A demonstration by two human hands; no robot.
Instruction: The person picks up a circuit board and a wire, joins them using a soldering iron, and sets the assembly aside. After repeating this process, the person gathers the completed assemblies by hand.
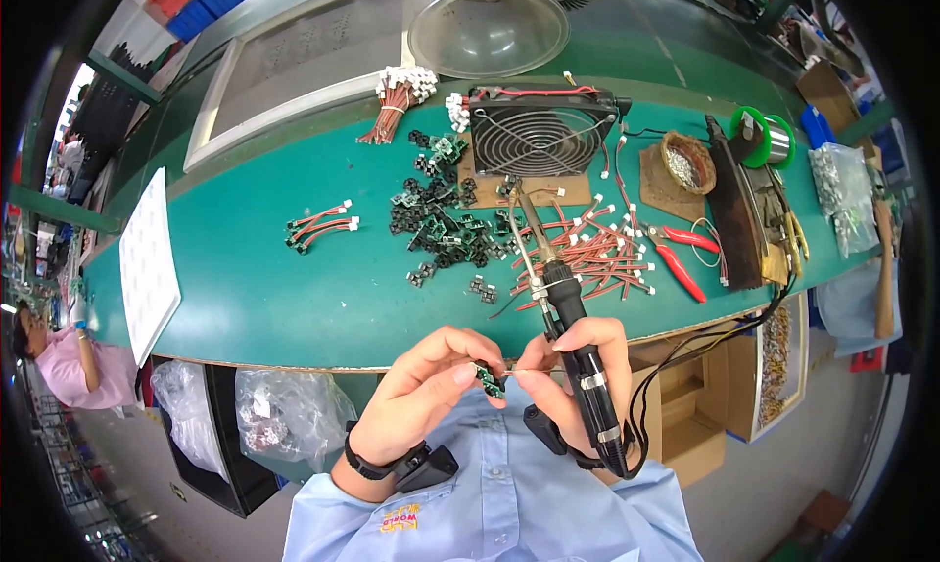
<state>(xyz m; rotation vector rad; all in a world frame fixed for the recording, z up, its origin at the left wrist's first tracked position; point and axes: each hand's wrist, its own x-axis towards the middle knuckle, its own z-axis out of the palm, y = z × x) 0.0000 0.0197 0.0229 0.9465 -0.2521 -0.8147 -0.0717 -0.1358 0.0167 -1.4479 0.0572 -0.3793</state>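
The left hand (pixel 431 381) has its thumb and forefinger closed on a small green circuit board (pixel 491 382), held just off the middle of the near edge of the tabletop (pixel 245 303), on the wearer's side. The right hand (pixel 580 371) wraps a black-handled soldering iron (pixel 563 293), its metal end pointing over the tabletop toward the far edge; the fingers (pixel 534 379) of that hand, thumb and forefinger nearly together, come just beside the board, and whether they also pinch a thin wire there is too small to tell

Inward from the near edge, around the middle of the tabletop, lies a heap of small black and green parts (pixel 431 219), and to its right a spread of red and dark wires with white connectors (pixel 602 254). Red-handled pliers (pixel 682 265) lie right of those wires. Toward the far edge stand a black fan (pixel 539 136) and a tied wire bundle (pixel 397 107). Nearer the right end are a round bowl (pixel 707 161) and a green spool (pixel 752 136). A few wired pieces (pixel 323 227) lie apart on the left half, and a white sheet (pixel 149 268) is at the left edge
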